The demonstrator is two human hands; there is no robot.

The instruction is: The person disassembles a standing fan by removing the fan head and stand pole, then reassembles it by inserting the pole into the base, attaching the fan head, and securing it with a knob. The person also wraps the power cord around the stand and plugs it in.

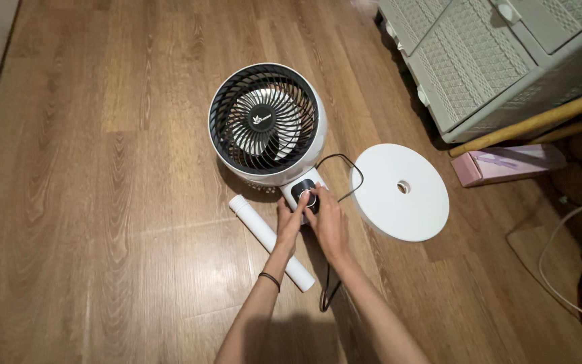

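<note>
- Fan head (267, 123): round, white housing with black grille, lying face-up on the wooden floor (102, 202), roughly mid-floor.
- Control stem (304, 194): short white neck with a dark dial, pointing toward the person.
- Left hand (289, 226): fingers curled on the stem's left side, forefinger at the dial.
- Right hand (326, 222): closed around the stem's right side.
- White tube (264, 232): lies just left of the hands.
- Round white base plate (399, 192): lies right of the stem.
- Black cord (341, 162): loops between the stem and plate.

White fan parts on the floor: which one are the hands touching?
The fan head with the black grille: both hands are at its neck. The white tube lies just left of them; the round base lies apart, right.
</note>
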